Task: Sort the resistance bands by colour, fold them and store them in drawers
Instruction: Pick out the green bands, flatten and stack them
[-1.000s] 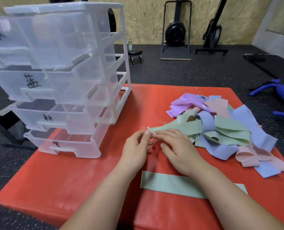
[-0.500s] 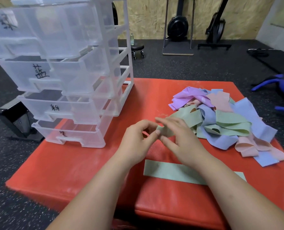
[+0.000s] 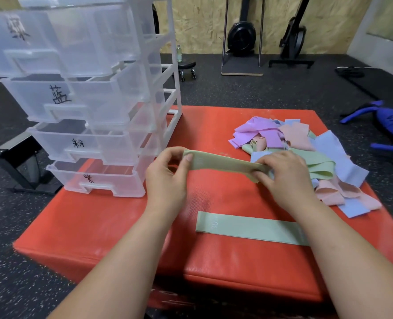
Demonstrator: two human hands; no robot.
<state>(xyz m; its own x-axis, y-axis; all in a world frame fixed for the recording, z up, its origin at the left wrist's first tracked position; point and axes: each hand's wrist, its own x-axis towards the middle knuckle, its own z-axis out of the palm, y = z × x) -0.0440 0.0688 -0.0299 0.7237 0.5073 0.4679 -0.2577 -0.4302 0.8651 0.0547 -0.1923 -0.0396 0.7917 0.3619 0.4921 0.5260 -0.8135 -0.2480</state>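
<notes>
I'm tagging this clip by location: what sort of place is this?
Most likely a gym or training room: speckled black rubber flooring, an exercise machine with a black flywheel at the back, and a pile of resistance bands on a red padded box.

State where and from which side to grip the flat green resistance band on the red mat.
Pinch the flat green resistance band at its exposed left end, from the left: it lies flat, and the right forearm crosses its right end.

The drawers [image 3: 75,107] bear handwritten 绿, 蓝, 粉, 紫, top to bottom.
</notes>
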